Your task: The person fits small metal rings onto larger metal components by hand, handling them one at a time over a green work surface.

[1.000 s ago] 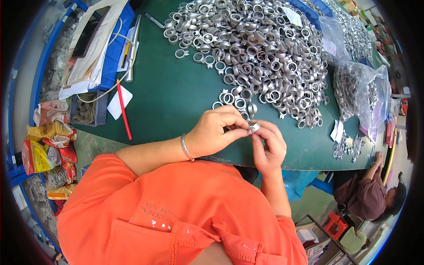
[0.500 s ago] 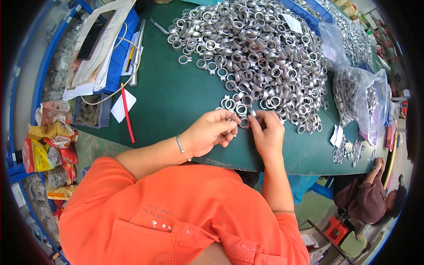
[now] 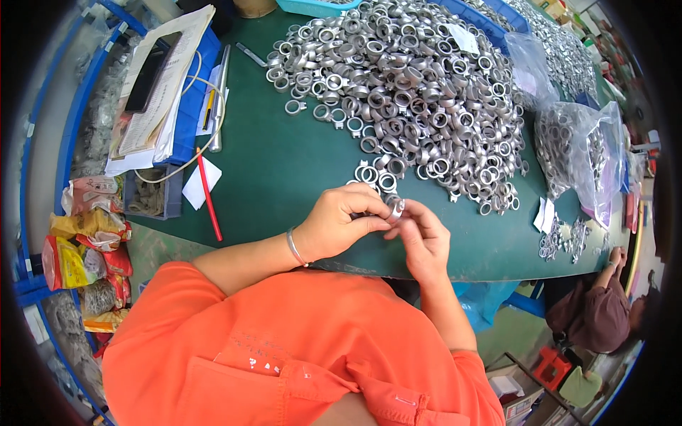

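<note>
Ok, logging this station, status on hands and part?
Both hands up at table edge, left hand and right hand pinching one metal ring. Ring pile just beyond. Nothing blocking.

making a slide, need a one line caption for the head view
Both hands, left hand and right hand, hold one metal ring over a green table beside a ring pile.

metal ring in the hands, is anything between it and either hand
Nothing visible does. The metal ring is pinched directly between the fingertips of the left hand and the right hand, above the green table.
</note>
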Motion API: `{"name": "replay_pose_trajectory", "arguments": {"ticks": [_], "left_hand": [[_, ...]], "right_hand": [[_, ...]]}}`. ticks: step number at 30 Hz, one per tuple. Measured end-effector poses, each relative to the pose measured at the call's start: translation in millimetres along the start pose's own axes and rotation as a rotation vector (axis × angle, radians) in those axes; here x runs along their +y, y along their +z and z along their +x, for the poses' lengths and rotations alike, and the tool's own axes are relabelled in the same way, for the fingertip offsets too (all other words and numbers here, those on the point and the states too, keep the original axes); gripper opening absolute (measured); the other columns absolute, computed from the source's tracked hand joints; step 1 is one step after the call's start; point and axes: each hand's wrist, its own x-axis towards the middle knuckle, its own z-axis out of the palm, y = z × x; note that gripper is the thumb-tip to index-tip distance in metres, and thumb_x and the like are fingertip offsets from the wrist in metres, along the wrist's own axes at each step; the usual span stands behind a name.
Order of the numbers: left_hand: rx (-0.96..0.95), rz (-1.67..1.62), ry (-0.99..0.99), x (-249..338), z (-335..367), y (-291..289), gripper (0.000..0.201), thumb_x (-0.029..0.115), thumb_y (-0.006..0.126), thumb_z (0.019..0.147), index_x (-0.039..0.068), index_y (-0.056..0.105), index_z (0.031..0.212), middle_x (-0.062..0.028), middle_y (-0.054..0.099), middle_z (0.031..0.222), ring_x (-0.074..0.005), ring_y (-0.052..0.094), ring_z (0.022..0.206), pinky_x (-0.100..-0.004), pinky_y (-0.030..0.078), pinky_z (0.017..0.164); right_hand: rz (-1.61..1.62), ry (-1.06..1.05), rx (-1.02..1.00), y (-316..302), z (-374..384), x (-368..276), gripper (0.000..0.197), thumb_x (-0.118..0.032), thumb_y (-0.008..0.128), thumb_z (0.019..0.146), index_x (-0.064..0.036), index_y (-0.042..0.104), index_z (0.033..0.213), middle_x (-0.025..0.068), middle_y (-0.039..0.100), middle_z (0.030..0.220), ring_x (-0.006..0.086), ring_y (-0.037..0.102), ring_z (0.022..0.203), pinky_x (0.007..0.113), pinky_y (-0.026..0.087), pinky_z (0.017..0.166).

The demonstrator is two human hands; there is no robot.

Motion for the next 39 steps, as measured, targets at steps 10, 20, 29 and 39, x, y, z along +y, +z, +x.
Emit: {"name": "replay_pose_trajectory", "arguments": {"ticks": [10,20,29,39], "left_hand": [[-0.045,-0.209,-0.308,3,-4,2,0.016,0.002,0.061,0.082,0.001,0.063,0.097,-0.004,0.06,0.078,-0.0136,0.058,0.072,-0.0239,0.048,0.062],[-0.051,-1.009,-0.889,-12,-11,-15,0.015,0.017,0.054,0.09,0.003,0.055,0.096,-0.0053,0.055,0.079,-0.011,0.052,0.059,-0.0186,0.035,0.042],[-0.123,-0.667,-0.816,-1,-9,-9,0.017,0.018,0.06,0.087,0.001,0.057,0.091,-0.0053,0.058,0.073,-0.0112,0.058,0.058,-0.0195,0.042,0.042],[-0.004,-0.371,-0.589,5,-7,4,0.012,0.008,0.061,0.086,-0.002,0.06,0.091,-0.0069,0.063,0.078,-0.0085,0.056,0.059,-0.019,0.041,0.044]], "right_hand": [[-0.363,-0.318,0.124,5,-1,6,0.034,-0.001,0.073,0.071,0.0035,0.058,0.101,0.0091,0.062,0.085,0.015,0.062,0.077,0.027,0.052,0.066],[-1.011,-0.493,0.211,-3,19,0,0.012,-0.002,0.068,0.072,-0.0024,0.061,0.082,0.01,0.057,0.078,0.029,0.054,0.073,0.036,0.044,0.063],[-0.843,-0.485,0.201,8,12,-5,0.016,0.004,0.067,0.068,-0.0015,0.062,0.082,0.009,0.057,0.085,0.0186,0.059,0.064,0.026,0.049,0.056],[-0.206,-0.423,0.109,18,1,3,0.021,0.012,0.045,0.083,0.0056,0.053,0.101,0.014,0.053,0.103,0.018,0.059,0.088,0.028,0.05,0.075]]}}
